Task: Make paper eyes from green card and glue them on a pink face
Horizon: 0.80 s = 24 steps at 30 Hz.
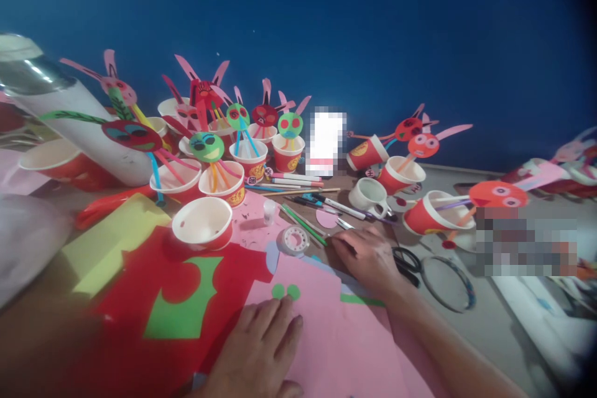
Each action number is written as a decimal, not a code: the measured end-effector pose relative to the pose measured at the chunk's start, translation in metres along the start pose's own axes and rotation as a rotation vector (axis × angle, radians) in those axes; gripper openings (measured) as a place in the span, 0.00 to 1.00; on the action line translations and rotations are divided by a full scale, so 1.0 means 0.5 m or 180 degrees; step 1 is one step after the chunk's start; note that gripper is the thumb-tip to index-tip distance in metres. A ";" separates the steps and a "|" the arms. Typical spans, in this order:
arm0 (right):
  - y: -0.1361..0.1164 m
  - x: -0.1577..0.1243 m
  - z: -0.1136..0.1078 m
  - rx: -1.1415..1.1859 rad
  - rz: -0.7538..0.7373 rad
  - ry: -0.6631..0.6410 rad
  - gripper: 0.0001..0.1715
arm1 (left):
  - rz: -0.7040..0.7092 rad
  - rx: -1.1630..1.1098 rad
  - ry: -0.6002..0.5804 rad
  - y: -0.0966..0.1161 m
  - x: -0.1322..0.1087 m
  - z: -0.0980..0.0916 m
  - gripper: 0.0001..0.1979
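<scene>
My left hand (261,348) lies flat with fingers stretched out on a pink paper sheet (326,336), just below two small green paper circles (285,291). My right hand (366,255) rests palm down at the sheet's far edge, fingers curled toward a pencil and pens (321,196); nothing shows clearly in its grip. A tape roll (293,240) lies just left of it and black scissors (407,259) just right.
Red paper (153,286) with green cut-outs and a yellow sheet (112,236) lie at left. Several red paper cups with paper faces on straws (212,177) stand behind. A white mug (370,196), a wire ring (448,283) and a large white cylinder (69,118) are nearby.
</scene>
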State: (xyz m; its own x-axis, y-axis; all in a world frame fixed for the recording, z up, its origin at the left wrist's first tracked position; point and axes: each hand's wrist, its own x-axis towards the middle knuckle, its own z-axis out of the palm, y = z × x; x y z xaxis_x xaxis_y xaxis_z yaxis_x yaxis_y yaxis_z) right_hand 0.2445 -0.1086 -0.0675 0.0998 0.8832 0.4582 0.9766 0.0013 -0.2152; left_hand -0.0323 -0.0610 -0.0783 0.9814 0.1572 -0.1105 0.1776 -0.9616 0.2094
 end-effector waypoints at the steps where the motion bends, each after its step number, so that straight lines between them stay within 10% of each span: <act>1: 0.003 -0.001 0.002 -0.0062 0.0004 -0.0038 0.14 | -0.0007 0.0012 0.0041 0.001 0.000 -0.003 0.31; 24: 0.005 -0.008 0.010 -0.0333 0.0013 -0.0241 0.11 | 0.0079 0.0170 0.0229 0.011 0.000 -0.043 0.26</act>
State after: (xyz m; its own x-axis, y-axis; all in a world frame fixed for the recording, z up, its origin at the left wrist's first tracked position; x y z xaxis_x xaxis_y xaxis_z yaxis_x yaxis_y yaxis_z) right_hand 0.2453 -0.1099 -0.0744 0.0929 0.9160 0.3903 0.9911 -0.0477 -0.1240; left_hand -0.0297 -0.0616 -0.0560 0.9885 0.1470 -0.0353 0.1508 -0.9757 0.1590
